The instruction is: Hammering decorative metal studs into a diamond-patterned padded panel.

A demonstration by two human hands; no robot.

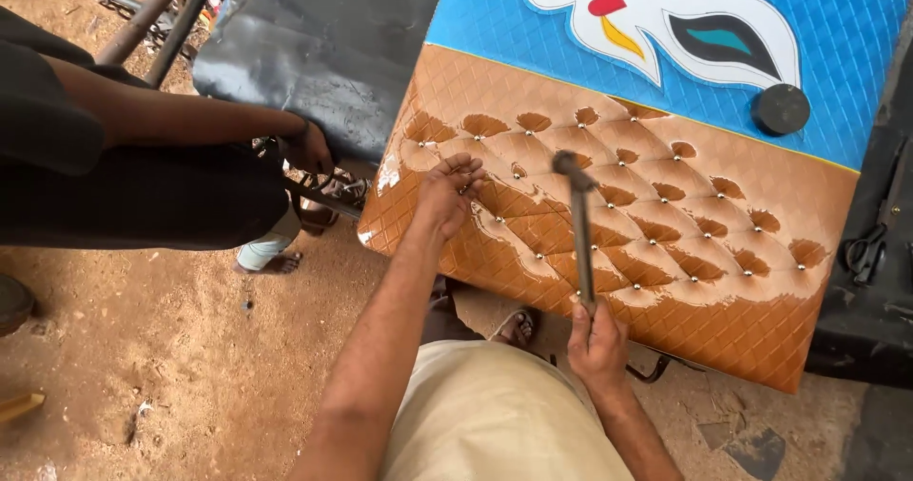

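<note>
A tufted brown and blue quilted panel with shiny metal studs lies tilted in front of me. My left hand rests on its left part, fingers pinched together on the brown surface, as if holding something small I cannot make out. My right hand grips the handle of a hammer, whose head is raised above the tufted area. A white bird-like shape with a red heart decorates the blue part.
A round black object sits on the blue part. Scissors lie on a dark surface at right. Another person in dark clothes crouches at left, hand near a metal frame. A dark grey sheet lies behind; sandy ground below.
</note>
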